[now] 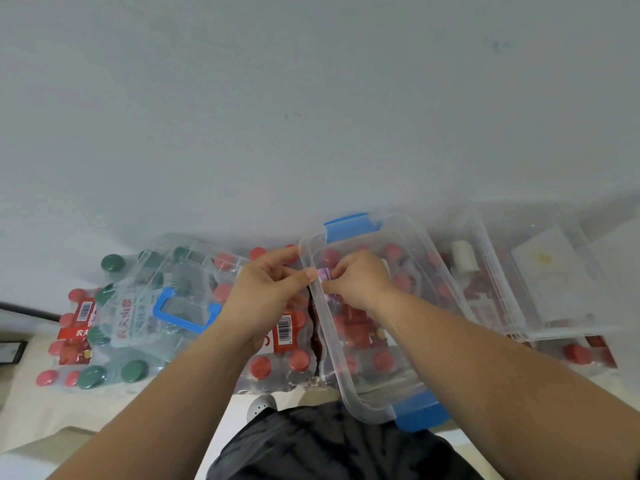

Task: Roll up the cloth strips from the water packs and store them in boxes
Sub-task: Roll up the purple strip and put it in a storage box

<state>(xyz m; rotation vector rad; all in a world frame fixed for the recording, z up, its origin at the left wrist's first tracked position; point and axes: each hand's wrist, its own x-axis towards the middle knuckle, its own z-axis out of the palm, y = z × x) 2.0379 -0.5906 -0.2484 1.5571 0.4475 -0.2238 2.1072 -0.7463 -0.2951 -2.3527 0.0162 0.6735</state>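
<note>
Hands: two, left hand (266, 289) and right hand (360, 278)
Purple cloth strip (324, 274): one
Box with blue latches (329, 344): one
Other clear boxes (502, 306): at least one, count unclear
Blue-handled lid (180, 311): one
White roll (464, 259): one
Green-capped water pack (131, 327): one
Red-capped water packs (287, 341): several, edges unclear

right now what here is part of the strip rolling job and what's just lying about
In the job: small purple cloth strip, pinched between left hand and right hand; clear plastic box with blue latches; shrink-wrapped red-capped water packs.
Lying about: clear lid with blue handle; grey shoe.
</note>
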